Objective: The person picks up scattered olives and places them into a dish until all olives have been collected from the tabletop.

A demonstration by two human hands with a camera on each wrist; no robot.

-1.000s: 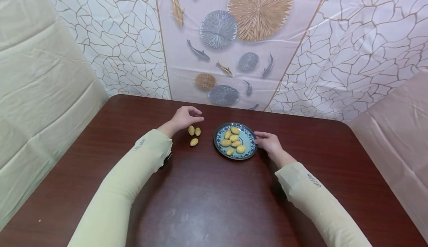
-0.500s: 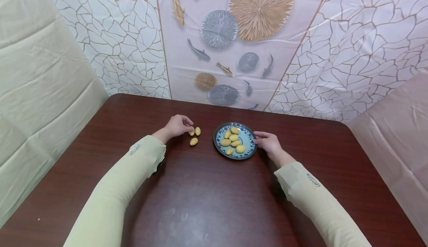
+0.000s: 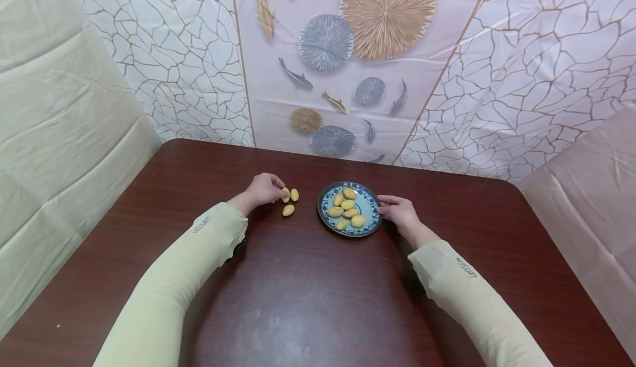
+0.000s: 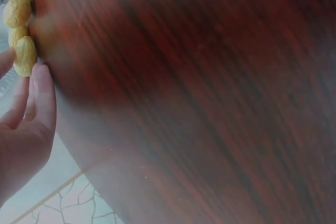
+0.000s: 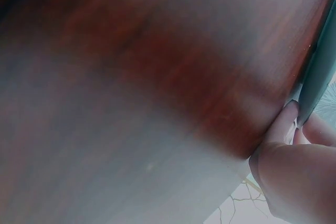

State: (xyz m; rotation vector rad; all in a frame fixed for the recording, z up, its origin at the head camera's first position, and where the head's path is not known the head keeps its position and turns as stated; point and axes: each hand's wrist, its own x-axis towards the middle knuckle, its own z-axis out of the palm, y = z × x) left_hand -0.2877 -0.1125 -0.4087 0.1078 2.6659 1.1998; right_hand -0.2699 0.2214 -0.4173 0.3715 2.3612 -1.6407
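My left hand pinches a small yellow oval fruit between thumb and fingers at the table surface. In the left wrist view the pinched fruit looks ridged and wrinkled. Close by on the table lie two more such fruits, one to its right and one nearer the front. A round blue-patterned plate with a dark rim stands to the right, bearing several yellow fruits. My right hand holds the plate's right edge; the right wrist view has the thumb and fingers on the rim.
Everything rests on a dark reddish-brown wooden table with rounded back corners. A patterned cloth hangs behind its back edge, and pale cloth hangs at the left side.
My left hand has come down and left from above the loose fruits, and its fingers have closed on one of them. The right hand and the plate stay in place.
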